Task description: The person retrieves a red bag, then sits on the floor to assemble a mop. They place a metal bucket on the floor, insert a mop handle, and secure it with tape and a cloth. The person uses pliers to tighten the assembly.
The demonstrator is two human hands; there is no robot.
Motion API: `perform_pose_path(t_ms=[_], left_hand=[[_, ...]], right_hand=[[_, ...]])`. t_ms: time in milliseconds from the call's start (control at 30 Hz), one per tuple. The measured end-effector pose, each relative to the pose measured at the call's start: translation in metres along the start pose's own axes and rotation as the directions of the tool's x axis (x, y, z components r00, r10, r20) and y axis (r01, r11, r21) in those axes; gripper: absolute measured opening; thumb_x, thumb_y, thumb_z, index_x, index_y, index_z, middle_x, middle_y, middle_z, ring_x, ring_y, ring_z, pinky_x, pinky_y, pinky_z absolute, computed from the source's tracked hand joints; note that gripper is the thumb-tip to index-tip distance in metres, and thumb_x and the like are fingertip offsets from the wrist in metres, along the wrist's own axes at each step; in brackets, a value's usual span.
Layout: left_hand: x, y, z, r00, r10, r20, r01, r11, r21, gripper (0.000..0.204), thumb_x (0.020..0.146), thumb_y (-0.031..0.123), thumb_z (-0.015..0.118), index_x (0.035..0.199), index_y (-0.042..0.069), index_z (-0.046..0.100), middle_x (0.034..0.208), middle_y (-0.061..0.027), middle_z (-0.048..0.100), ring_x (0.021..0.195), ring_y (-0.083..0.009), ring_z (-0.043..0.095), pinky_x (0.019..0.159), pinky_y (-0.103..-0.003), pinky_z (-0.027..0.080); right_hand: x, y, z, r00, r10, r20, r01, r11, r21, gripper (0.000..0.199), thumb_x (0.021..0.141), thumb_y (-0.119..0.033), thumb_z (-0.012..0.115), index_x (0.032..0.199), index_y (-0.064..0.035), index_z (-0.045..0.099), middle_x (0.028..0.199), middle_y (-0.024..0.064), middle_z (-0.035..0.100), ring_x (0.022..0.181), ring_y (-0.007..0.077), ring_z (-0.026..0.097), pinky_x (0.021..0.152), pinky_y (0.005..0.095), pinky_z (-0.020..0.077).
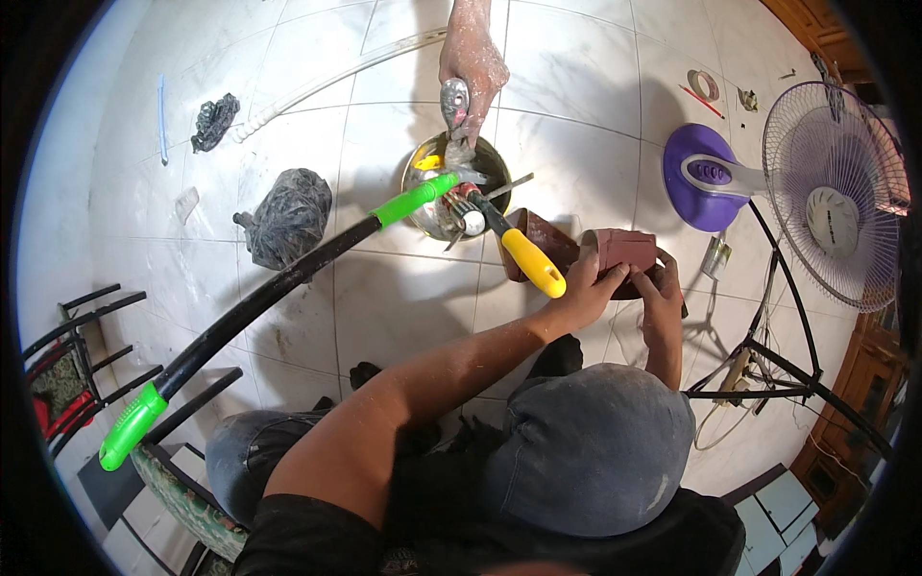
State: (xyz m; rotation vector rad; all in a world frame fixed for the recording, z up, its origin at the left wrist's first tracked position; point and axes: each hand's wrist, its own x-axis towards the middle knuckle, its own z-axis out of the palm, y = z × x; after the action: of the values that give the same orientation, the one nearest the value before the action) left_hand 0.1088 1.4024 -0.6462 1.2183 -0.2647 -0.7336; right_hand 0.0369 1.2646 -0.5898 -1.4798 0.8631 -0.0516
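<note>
Right of centre in the frame: a reddish-brown piece (pixel 619 247), curved and tilted, held by both of the person's hands. Left hand (pixel 588 294) pinches its near lower edge, fingers around its left side; right hand (pixel 663 290) closes on its right side, thumbs near each other on the front. Far-side fingers partly hidden; firmness of grip cannot be told.

Just left of it, a second brown piece (pixel 540 245) lies tilted near the bucket; whether the two are joined, cannot tell.

Mid-frame: bucket (pixel 411 206) crowded with tools. Yellow handle (pixel 533 261) leans out over the second piece; green-and-black pole (pixel 288 274) slants to lower left. At top centre, another person's hand (pixel 474 72) grips a grey-handled tool (pixel 453 99) angled into the bucket.

Risks, as judged: a forearm brushing either long handle could tip the bucket, being top-heavy. A stir at the bucket could swing the yellow handle against the left hand. Thumbs loosening could drop the piece onto the tiles (pixel 567 106).
</note>
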Motion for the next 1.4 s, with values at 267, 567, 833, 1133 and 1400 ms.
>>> perform_pose_path(t_ms=[267,567,833,1133,1400], left_hand=[[-0.036,0.018,-0.028,0.894,-0.392,0.219,0.321,0.899,0.299,0.055,0.106,0.052,0.058,0.125,0.000,0.057,0.100,-0.0152,0.071,0.085,-0.0214,0.073,0.075,-0.033,0.055],[-0.072,0.004,-0.104,0.637,-0.690,0.343,0.447,0.693,0.565,0.059,0.104,0.056,0.061,0.120,-0.001,0.063,0.098,-0.0146,0.073,0.085,-0.0215,0.074,0.075,-0.034,0.060],[-0.077,0.034,-0.164,0.563,-0.805,0.188,0.488,0.508,0.710,0.064,0.100,0.060,0.062,0.121,0.000,0.066,0.103,-0.0158,0.076,0.087,-0.0250,0.075,0.082,-0.042,0.058],[-0.096,0.062,-0.184,0.688,-0.704,0.176,0.254,0.461,0.851,0.058,0.098,0.058,0.064,0.113,0.002,0.069,0.099,-0.0247,0.076,0.094,-0.0430,0.073,0.087,-0.048,0.056],[-0.162,0.100,-0.227,0.722,-0.678,0.138,0.220,0.414,0.883,0.050,0.102,0.051,0.066,0.114,0.003,0.069,0.102,-0.0200,0.075,0.096,-0.0348,0.075,0.086,-0.046,0.057]], right_hand=[[-0.002,-0.102,-0.025,0.958,-0.285,-0.009,0.277,0.936,-0.217,0.036,0.101,-0.007,0.065,0.134,0.0045,0.060,0.116,0.0121,0.073,0.101,0.0159,0.070,0.092,0.0293,0.0542],[0.021,-0.224,0.151,0.354,-0.625,0.695,0.935,0.248,-0.253,0.047,0.102,-0.006,0.063,0.147,-0.0002,0.048,0.105,0.0243,0.074,0.097,0.0311,0.075,0.086,0.0389,0.0582],[0.056,-0.169,0.246,0.488,-0.096,0.868,0.872,0.011,-0.489,0.023,0.092,-0.015,0.066,0.110,-0.0004,0.066,0.092,0.0229,0.074,0.087,0.0425,0.073,0.078,0.0515,0.0594],[0.072,-0.135,0.274,0.484,0.005,0.875,0.847,-0.256,-0.466,0.035,0.097,-0.021,0.060,0.121,0.0050,0.063,0.105,0.0170,0.075,0.103,0.0339,0.072,0.088,0.0436,0.0563],[0.072,-0.164,0.253,0.381,-0.018,0.924,0.924,0.009,-0.381,0.024,0.091,-0.023,0.068,0.101,-0.0010,0.067,0.092,0.0198,0.074,0.093,0.0383,0.074,0.080,0.0519,0.0583]])
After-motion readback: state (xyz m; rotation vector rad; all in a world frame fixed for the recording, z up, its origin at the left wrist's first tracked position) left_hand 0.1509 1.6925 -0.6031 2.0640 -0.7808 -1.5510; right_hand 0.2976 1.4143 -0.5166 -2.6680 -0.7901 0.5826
